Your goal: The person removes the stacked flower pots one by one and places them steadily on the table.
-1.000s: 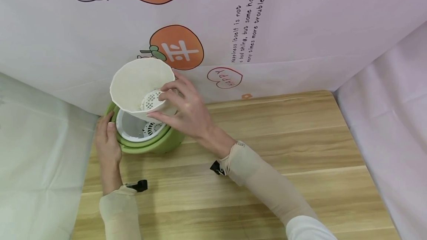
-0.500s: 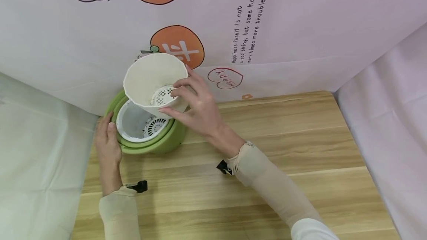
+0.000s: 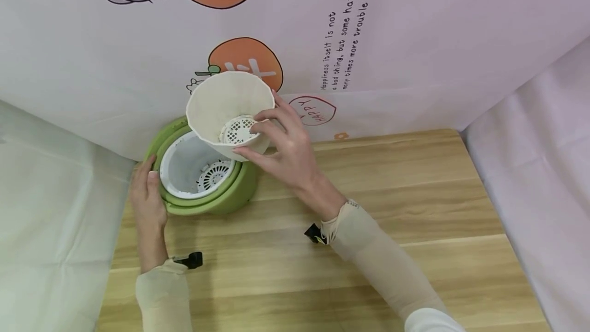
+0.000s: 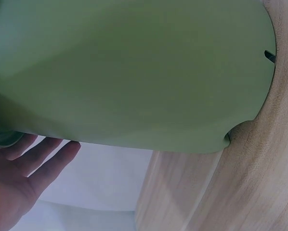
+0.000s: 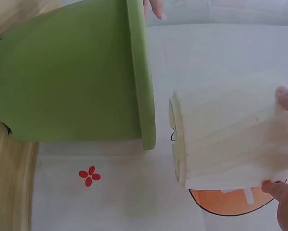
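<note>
A white plastic flowerpot [image 3: 216, 104] with a lattice bottom is held tilted in the air by my right hand [image 3: 289, 150]. That hand pinches its rim side, some fingers inside and the thumb outside. Below and to the left stands a larger green pot [image 3: 230, 193] on the table. Nested in it are a white pot [image 3: 180, 165] with a slotted bottom and dark specks. My left hand [image 3: 148, 204] rests against the green pot's left rim. In the left wrist view its fingers lie fairly straight along the green wall. The right wrist view shows the held flowerpot [image 5: 230, 134] apart from the green rim.
The wood-grain table [image 3: 369, 250] spreads right and forward of the pots. A printed white cloth backdrop [image 3: 405, 50] rises close behind them. Plain white cloth [image 3: 60, 209] hangs on the left side, more on the right.
My right hand has carried the white flowerpot rightward and slightly up, uncovering more of the white pot inside the green one. The left hand has stayed at the rim.
</note>
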Action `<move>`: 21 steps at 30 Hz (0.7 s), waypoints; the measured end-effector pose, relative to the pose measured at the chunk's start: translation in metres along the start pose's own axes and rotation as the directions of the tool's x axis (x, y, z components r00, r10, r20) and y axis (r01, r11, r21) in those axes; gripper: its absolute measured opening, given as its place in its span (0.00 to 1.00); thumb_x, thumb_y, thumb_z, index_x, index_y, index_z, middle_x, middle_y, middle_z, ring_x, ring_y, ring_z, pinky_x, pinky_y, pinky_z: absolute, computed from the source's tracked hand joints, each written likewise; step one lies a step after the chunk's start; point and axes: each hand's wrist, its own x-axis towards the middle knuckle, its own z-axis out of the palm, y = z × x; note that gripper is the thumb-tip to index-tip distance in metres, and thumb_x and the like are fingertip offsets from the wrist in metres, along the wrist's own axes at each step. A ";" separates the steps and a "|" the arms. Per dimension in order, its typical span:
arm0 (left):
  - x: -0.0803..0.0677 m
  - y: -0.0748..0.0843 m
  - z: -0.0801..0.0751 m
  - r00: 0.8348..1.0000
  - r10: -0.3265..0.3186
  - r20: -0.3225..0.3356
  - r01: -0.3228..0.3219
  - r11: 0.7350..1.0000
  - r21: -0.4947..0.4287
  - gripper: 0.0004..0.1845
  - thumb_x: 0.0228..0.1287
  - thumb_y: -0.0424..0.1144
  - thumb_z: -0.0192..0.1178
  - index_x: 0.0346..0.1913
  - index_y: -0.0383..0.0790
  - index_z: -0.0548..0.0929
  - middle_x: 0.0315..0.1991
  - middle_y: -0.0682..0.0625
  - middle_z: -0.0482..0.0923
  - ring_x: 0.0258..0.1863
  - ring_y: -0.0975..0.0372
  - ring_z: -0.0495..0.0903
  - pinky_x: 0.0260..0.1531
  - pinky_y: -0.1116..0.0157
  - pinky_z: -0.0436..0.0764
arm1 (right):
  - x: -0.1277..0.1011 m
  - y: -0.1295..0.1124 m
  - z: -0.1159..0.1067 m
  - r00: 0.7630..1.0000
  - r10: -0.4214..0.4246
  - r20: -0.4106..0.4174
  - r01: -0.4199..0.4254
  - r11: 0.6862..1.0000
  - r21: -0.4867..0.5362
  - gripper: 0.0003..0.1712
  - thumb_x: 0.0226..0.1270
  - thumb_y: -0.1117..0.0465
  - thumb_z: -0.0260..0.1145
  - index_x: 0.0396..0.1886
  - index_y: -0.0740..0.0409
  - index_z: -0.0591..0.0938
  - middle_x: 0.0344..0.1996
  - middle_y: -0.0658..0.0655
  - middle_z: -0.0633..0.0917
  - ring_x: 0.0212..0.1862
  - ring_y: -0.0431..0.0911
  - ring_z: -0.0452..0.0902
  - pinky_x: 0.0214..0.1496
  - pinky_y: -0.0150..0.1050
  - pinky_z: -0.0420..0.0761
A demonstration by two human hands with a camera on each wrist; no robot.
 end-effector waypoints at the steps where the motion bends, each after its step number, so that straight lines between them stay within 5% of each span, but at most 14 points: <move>1: 0.000 0.000 0.000 1.000 0.000 0.001 0.000 1.000 0.001 0.30 0.78 0.57 0.42 0.69 0.41 0.74 0.67 0.35 0.69 0.68 0.42 0.63 0.71 0.47 0.56 | -0.001 0.001 -0.001 1.000 -0.002 -0.007 0.002 1.000 0.002 0.22 0.44 0.54 0.85 0.28 0.64 0.84 0.40 0.61 0.82 0.66 0.65 0.69 0.71 0.47 0.68; 15: 0.001 0.000 0.000 1.000 0.010 0.004 -0.010 1.000 0.008 0.30 0.79 0.56 0.42 0.69 0.39 0.74 0.66 0.33 0.70 0.68 0.41 0.64 0.70 0.48 0.58 | -0.012 0.019 -0.021 0.999 -0.019 -0.050 0.018 1.000 -0.022 0.21 0.41 0.57 0.86 0.28 0.65 0.84 0.38 0.63 0.83 0.57 0.64 0.76 0.72 0.52 0.67; 21: -0.001 0.000 -0.001 1.000 -0.025 -0.012 0.025 1.000 0.005 0.23 0.80 0.47 0.43 0.68 0.40 0.75 0.67 0.36 0.70 0.69 0.44 0.64 0.71 0.52 0.58 | -0.018 0.025 -0.031 0.999 -0.012 -0.040 0.010 0.998 -0.056 0.21 0.41 0.57 0.86 0.27 0.65 0.84 0.38 0.64 0.84 0.54 0.63 0.78 0.72 0.53 0.66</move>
